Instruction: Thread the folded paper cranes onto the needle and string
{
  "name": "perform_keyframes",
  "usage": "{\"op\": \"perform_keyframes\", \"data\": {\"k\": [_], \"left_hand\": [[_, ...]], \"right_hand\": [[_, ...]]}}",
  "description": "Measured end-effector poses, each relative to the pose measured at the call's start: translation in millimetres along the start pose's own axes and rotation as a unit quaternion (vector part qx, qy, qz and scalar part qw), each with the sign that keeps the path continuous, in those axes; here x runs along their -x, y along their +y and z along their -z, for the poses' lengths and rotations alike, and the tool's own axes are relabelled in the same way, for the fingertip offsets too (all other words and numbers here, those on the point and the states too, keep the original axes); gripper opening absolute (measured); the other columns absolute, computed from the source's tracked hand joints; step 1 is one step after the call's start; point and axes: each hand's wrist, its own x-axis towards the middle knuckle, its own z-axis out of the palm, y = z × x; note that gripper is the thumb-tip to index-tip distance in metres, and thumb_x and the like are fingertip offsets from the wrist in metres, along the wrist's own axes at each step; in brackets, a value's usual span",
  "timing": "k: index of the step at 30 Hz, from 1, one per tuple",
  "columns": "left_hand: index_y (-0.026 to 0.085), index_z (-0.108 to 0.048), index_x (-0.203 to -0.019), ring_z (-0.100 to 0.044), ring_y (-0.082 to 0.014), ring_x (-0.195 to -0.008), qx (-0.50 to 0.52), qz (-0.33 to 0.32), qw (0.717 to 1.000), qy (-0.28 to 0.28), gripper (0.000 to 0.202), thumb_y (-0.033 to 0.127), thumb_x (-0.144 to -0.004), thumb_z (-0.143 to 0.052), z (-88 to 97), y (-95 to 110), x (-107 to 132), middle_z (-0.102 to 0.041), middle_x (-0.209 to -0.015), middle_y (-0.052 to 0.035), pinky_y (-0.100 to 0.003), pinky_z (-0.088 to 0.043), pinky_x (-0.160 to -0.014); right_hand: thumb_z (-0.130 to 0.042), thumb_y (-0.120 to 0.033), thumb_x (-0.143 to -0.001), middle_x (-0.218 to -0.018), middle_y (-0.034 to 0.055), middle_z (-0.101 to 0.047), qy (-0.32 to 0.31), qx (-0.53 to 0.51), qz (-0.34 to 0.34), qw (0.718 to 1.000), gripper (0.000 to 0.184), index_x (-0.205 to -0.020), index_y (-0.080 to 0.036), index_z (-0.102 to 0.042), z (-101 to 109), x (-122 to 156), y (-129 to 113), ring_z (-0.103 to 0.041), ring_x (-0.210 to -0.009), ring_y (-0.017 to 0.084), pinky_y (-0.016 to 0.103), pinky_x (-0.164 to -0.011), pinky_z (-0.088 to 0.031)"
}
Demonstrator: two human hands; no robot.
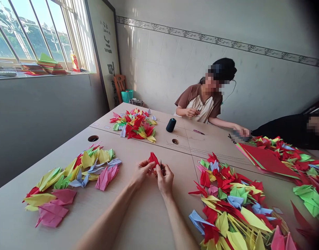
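Note:
My left hand is closed in a pinch at the lower edge of a red folded paper piece, held up over the middle of the table. Right beside it, my right hand is closed with its thumb up against the same paper. Dark pointed blades, like those of small scissors, stick up from the right hand's fingers. A small orange-brown item shows between the hands; I cannot make out what it is. The palms and the handles of the dark tool are hidden.
Folded paper pieces lie in a left row, a far pile and a large right pile. A dark thread spool stands beyond my hands, near a table hole. Red paper sheets lie right. A co-worker sits across.

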Motion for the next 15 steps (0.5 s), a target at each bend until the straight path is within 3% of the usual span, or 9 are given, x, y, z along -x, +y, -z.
{"op": "perform_keyframes", "data": {"k": [9, 15], "left_hand": [[0.009, -0.065, -0.073, -0.053, -0.0112, -0.054, 0.03, 0.008, 0.999, -0.011, 0.048, 0.052, -0.083, -0.046, -0.6, 6.1, 2.5, -0.062, -0.064, -0.0064, -0.021, -0.038, -0.048], [0.009, -0.064, -0.072, -0.052, -0.0108, -0.051, 0.031, 0.011, 0.999, 0.01, 0.046, 0.052, -0.081, -0.05, 0.2, 3.8, 1.1, -0.059, -0.06, -0.0048, -0.02, -0.037, -0.048]], "right_hand": [[-0.05, -0.039, -0.086, -0.065, 0.001, -0.06, -0.014, -0.002, -0.005, 1.0, 0.024, -0.08, -0.016, -0.056, -0.2, 1.2, 0.6, -0.051, -0.054, 0.011, 0.02, -0.052, -0.042], [-0.051, -0.04, -0.085, -0.065, 0.0018, -0.061, -0.01, -0.001, -0.011, 1.0, 0.025, -0.082, -0.016, -0.057, -0.3, 1.9, 3.1, -0.052, -0.053, 0.012, 0.021, -0.052, -0.043]]}}
